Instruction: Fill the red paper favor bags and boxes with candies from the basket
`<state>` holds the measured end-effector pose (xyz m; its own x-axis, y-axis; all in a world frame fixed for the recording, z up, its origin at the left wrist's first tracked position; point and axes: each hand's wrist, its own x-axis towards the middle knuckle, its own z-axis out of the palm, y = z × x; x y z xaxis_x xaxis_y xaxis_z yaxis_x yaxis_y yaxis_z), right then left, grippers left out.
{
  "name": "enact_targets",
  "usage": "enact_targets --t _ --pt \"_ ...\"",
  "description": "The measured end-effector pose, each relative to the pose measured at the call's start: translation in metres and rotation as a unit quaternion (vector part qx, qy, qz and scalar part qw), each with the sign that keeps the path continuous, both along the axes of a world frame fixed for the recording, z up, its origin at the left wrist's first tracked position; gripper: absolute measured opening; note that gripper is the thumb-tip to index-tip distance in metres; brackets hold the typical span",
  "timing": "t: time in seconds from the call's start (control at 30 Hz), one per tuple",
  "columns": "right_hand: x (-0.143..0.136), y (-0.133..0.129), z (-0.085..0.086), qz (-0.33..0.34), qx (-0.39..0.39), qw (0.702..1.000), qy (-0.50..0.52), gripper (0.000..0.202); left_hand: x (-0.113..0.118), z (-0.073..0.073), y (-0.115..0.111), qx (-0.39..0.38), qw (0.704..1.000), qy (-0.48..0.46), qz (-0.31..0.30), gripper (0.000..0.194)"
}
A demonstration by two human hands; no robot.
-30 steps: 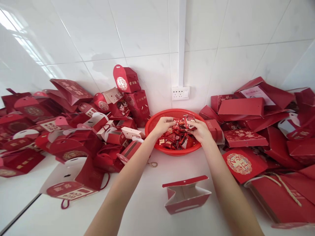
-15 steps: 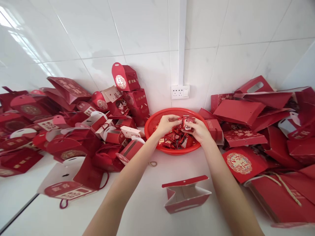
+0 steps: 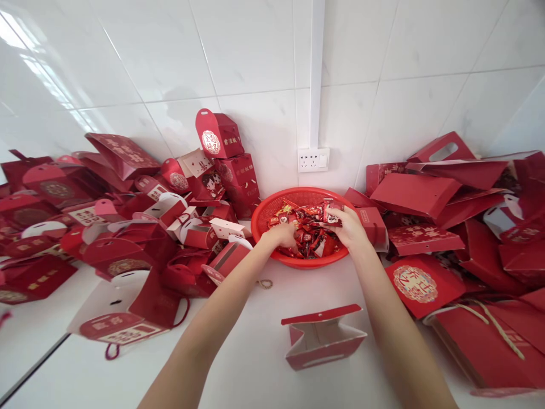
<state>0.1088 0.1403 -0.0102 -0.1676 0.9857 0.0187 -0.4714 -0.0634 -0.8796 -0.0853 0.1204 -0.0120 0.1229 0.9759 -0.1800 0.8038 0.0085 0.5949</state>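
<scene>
A red plastic basket (image 3: 298, 263) by the wall holds a heap of red-wrapped candies (image 3: 307, 237). My left hand (image 3: 284, 235) reaches down into the heap at the basket's left side, its fingertips partly hidden among the wrappers. Over the right side of the basket, my right hand (image 3: 348, 225) grips a red-and-white candy packet (image 3: 332, 211) between thumb and fingers. In front of the basket, an open red paper box (image 3: 326, 341) with a pale inside stands on the white table.
Many red gift boxes (image 3: 128, 244) are heaped on the left, with a short stack (image 3: 234, 170) against the tiled wall. More red boxes (image 3: 426, 238) pile up on the right. A small beige cord loop (image 3: 264, 283) lies before the basket. A wall socket (image 3: 313, 160) sits behind it.
My left hand has moved away from the packet, down and left into the candies. My right hand keeps its packet and has shifted slightly right.
</scene>
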Motion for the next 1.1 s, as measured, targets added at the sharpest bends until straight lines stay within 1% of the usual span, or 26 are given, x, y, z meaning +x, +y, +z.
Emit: enact_targets --t 0.1,0.23,0.33,0.37,0.4,0.43,0.5,0.57,0.63,0.7,0.77,0.83,0.9,0.97,1.03,1.1 --pt "0.0 -0.001 0.0 0.003 0.003 1.0 0.001 0.026 0.001 -0.003 0.0 0.011 1.0 -0.027 0.006 0.036" --pt "-0.001 0.0 0.001 0.009 -0.001 1.0 0.004 0.027 0.0 0.0 -0.006 0.051 0.993 -0.103 0.018 0.041" --pt "0.0 -0.002 0.003 0.012 0.001 1.0 0.011 0.026 0.003 0.006 -0.015 0.081 0.98 -0.176 0.034 0.027" --pt "0.0 -0.003 0.005 0.015 0.002 1.0 0.014 0.026 0.004 0.008 -0.019 0.089 0.972 -0.213 0.043 0.026" --pt "0.0 -0.004 0.007 0.019 0.003 1.0 0.015 0.027 0.005 0.011 -0.023 0.097 0.96 -0.258 0.053 0.03" --pt "0.001 -0.006 0.009 0.024 0.004 1.0 0.016 0.028 0.006 0.013 -0.027 0.108 0.943 -0.309 0.066 0.037" --pt "0.001 -0.011 0.015 0.048 0.015 0.999 0.014 0.029 0.009 0.019 -0.035 0.138 0.899 -0.405 0.09 0.046" --pt "0.002 -0.017 0.022 0.076 0.039 0.996 0.008 0.03 0.012 0.023 -0.043 0.18 0.866 -0.454 0.106 0.048" --pt "0.004 -0.023 0.029 0.087 0.063 0.994 -0.002 0.03 0.015 0.027 -0.051 0.221 0.845 -0.474 0.114 0.044" --pt "0.007 -0.03 0.036 0.073 0.075 0.994 -0.014 0.031 0.018 0.031 -0.058 0.244 0.827 -0.493 0.115 0.039" --pt "0.011 -0.036 0.043 0.064 0.082 0.994 -0.03 0.033 0.021 0.035 -0.065 0.251 0.812 -0.515 0.114 0.037" --pt "0.014 -0.043 0.049 0.08 0.091 0.991 -0.052 0.033 0.025 0.038 -0.07 0.255 0.801 -0.529 0.116 0.036" --pt "0.014 -0.05 0.053 0.098 0.107 0.987 -0.069 0.031 0.029 0.041 -0.074 0.259 0.798 -0.533 0.113 0.037" --pt "0.012 -0.056 0.056 0.097 0.13 0.984 -0.073 0.03 0.033 0.042 -0.077 0.259 0.802 -0.529 0.103 0.038" --pt "0.009 -0.06 0.057 0.077 0.155 0.982 -0.071 0.03 0.036 0.044 -0.083 0.259 0.809 -0.519 0.096 0.041" --pt "0.01 -0.062 0.058 0.042 0.166 0.983 -0.073 0.03 0.034 0.047 -0.095 0.272 0.815 -0.502 0.103 0.045"
